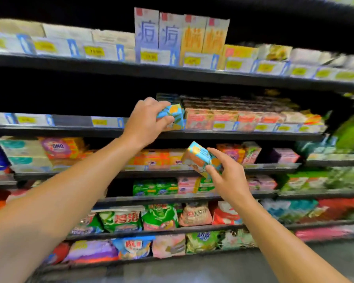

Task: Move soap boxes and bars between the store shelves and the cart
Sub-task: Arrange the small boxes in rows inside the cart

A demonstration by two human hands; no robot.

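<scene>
Blue-and-yellow soap boxes, two counted: your left hand (146, 121) grips one soap box (173, 116) at the front edge of the second shelf (233, 136), just left of a row of pink boxes (223, 118); your right hand (223, 176) pinches the second soap box (198, 158), tilted, in the air below that shelf

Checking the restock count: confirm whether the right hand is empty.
No: the right hand pinches a blue-and-orange soap box in front of the lower shelves, while the left hand grips a matching box at the shelf edge.
</scene>
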